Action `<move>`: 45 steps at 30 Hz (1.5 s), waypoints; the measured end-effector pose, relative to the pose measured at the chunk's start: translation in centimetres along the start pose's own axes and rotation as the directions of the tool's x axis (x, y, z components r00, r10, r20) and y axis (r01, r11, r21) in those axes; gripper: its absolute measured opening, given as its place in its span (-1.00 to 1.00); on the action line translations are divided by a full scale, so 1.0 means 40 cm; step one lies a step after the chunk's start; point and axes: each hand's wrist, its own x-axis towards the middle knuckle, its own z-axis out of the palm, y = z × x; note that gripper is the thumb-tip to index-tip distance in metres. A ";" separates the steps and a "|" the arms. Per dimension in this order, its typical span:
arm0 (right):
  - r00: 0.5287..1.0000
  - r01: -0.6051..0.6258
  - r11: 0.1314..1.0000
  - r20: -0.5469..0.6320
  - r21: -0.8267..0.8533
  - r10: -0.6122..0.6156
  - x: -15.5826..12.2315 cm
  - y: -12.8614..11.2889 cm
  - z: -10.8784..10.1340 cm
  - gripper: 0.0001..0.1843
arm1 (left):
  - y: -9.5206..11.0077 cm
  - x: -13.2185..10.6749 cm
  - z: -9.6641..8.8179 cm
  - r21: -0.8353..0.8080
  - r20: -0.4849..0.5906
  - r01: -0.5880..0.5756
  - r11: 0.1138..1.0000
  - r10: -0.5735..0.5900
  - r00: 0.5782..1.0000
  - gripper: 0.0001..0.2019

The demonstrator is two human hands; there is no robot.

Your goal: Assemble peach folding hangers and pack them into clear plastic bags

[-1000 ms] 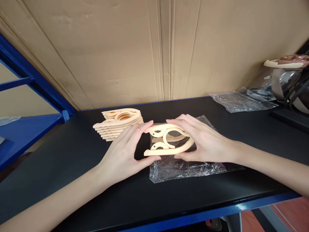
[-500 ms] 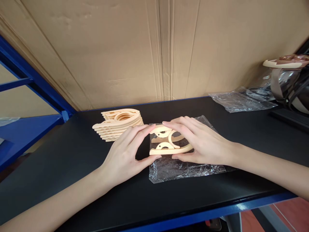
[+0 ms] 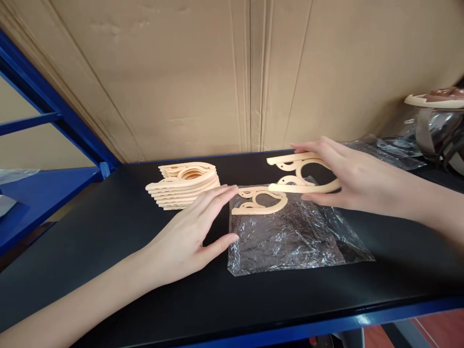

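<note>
My right hand (image 3: 353,181) grips a cream curved plastic piece (image 3: 300,175) and holds it in the air above the far end of a clear plastic bag (image 3: 290,237). A second cream piece (image 3: 259,202) lies flat at the bag's far left corner. My left hand (image 3: 192,237) hovers open beside it, fingers stretched out, fingertips close to that piece, thumb near the bag's left edge. A stack of the same cream pieces (image 3: 183,184) sits on the black tabletop (image 3: 108,232) to the left.
Cardboard sheets (image 3: 217,77) form a wall behind the table. More clear plastic bags (image 3: 391,147) and a transparent visor-like object (image 3: 435,121) lie at the far right. A blue metal frame (image 3: 54,118) stands at the left.
The two pieces held together have been separated. My right hand lifted one up and to the right; my left hand let go and opened, leaving the other piece on the bag.
</note>
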 end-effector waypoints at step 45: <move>0.913 -0.286 0.952 0.332 0.111 0.236 -0.232 0.078 0.013 -0.08 | -0.019 -0.005 0.004 -0.073 0.566 0.174 0.982 -0.103 0.818 -0.10</move>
